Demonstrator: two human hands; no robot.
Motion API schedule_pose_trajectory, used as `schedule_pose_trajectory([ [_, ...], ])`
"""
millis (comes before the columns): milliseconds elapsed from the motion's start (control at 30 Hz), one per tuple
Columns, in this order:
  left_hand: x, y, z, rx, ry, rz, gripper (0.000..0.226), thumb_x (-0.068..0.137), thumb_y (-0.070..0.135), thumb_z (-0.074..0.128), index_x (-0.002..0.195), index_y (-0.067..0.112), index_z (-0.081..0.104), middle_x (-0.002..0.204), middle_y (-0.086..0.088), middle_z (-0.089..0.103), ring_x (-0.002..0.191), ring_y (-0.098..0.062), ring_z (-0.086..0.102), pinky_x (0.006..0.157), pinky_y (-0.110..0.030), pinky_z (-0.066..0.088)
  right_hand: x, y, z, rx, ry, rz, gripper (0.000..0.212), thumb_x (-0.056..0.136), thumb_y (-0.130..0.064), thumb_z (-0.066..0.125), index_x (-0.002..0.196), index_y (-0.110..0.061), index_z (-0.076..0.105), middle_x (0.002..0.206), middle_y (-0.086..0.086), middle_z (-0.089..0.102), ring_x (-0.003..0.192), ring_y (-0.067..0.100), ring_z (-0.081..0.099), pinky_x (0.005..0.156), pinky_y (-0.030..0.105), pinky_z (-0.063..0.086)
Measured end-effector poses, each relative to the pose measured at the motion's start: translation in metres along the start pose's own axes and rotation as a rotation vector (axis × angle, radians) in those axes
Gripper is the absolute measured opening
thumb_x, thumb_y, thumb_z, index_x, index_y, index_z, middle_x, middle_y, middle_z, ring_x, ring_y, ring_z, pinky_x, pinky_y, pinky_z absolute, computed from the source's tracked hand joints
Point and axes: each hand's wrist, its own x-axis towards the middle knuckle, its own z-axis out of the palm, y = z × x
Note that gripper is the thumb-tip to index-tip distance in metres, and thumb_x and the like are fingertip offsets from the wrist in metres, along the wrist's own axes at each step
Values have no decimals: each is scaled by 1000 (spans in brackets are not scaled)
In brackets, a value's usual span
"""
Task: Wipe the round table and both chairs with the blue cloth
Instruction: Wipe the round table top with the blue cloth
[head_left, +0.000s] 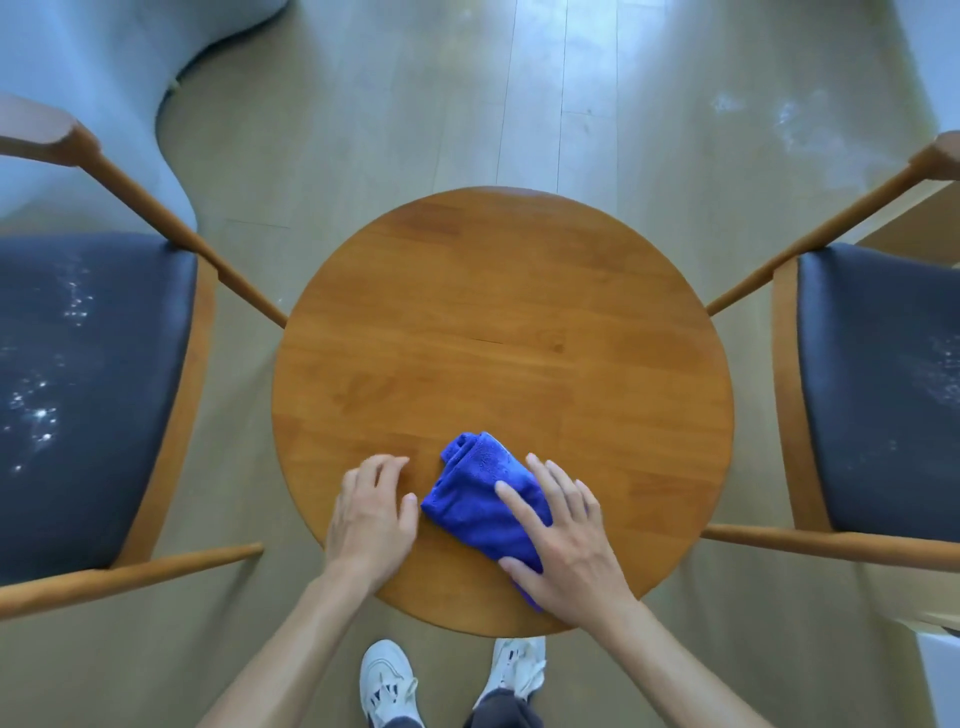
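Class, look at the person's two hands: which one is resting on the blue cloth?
The right hand lies flat on the blue cloth. The left hand rests on the bare table beside it.

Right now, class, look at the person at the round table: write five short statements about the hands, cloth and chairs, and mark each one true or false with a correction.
1. The right hand lies with straight fingers on the blue cloth. True.
2. The left hand grips the cloth. False: it rests on the round table beside the cloth.
3. The cloth is spread out flat. False: it is bunched and folded.
4. The left chair has white specks on its dark seat. True.
5. The cloth lies at the table's far edge. False: it lies near the person's edge.
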Motion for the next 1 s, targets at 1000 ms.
schedule_pose_trajectory([
  [1000, -52, 152, -231, -662, -157, 134, 57, 79, 12, 65, 130, 31, 47, 129, 14, 53, 123, -5, 46, 88, -20, 39, 60, -46, -334, 1065, -184, 306, 12, 79, -10, 58, 89, -13, 62, 80, 2, 65, 74, 16, 62, 69, 33, 48],
])
